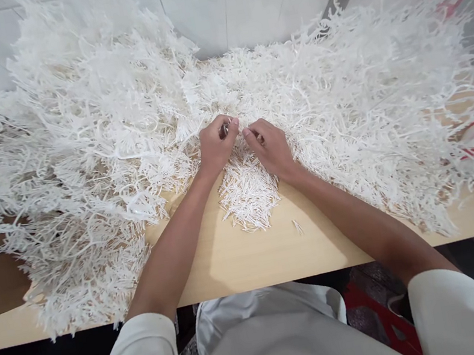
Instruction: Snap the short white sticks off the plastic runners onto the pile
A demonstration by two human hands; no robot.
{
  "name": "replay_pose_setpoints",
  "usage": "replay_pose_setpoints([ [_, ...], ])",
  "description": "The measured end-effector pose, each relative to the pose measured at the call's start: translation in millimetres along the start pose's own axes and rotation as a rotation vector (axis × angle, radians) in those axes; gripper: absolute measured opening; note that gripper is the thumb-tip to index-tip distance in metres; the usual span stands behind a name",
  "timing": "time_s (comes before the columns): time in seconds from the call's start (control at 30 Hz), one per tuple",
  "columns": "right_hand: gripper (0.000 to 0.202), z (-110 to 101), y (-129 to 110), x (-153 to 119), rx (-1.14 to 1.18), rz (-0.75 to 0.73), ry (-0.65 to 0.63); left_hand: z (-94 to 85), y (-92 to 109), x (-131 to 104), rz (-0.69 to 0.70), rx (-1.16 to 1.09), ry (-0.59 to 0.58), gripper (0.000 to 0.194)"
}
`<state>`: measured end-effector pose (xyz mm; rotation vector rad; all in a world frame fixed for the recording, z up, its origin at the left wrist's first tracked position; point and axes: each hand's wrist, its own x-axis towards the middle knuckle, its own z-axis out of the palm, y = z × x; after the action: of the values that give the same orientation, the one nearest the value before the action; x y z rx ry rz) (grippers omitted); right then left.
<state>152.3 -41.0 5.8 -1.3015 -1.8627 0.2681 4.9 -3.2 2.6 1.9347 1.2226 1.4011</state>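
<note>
Head view | left hand (218,143), right hand (269,146): curled, thumbs nearly meeting; grip unclear

Pale tiled wall (261,2), light wooden table (253,266)

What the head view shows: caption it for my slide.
Left hand and right hand close together at a pile of short white pieces, amid branching white strands.

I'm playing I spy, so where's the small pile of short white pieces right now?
In the head view, the small pile is on the table, near the middle, just below the left hand and right hand.
</note>
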Motion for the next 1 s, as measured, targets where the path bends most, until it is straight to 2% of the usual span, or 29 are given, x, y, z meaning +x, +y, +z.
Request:
replay_pose_setpoints([
  [0.13,0.032,-1,-5,-7,-0.009,-0.229,-0.051,-0.4,-6,3,-0.013,0.09,0.136,0.045],
  [0.2,0.03,-1,-4,-8,0.021,-0.283,-0.08,-1.5,-6,4,-0.01,0.1,0.143,0.043],
  [0.3,0.026,-2,1,-4,0.098,-0.094,0.07,-2.1,-1,1,0.064,0.065,-0.01,0.042],
  [0.37,0.027,-1,5,1,0.126,0.026,0.186,-2.1,3,-1,0.071,0.013,-0.049,0.043],
  [0.4,0.028,-1,6,3,0.127,0.046,0.203,-2.1,4,-1,0.058,-0.017,-0.05,0.044],
  [0.6,0.033,1,4,4,0.077,0.009,0.003,-2.9,3,-4,0.008,-0.101,-0.106,0.043],
  [0.73,0.033,2,5,4,0.119,0.066,0.062,-3.6,4,-6,-0.005,-0.089,-0.148,0.043],
  [0.83,0.028,2,6,4,0.149,0.101,0.101,-4.2,6,-7,0.036,-0.032,-0.121,0.043],
  [1.0,0.018,2,2,2,0.163,0.137,0.212,-1.4,5,-9,0.236,0.138,-0.019,0.046],
])
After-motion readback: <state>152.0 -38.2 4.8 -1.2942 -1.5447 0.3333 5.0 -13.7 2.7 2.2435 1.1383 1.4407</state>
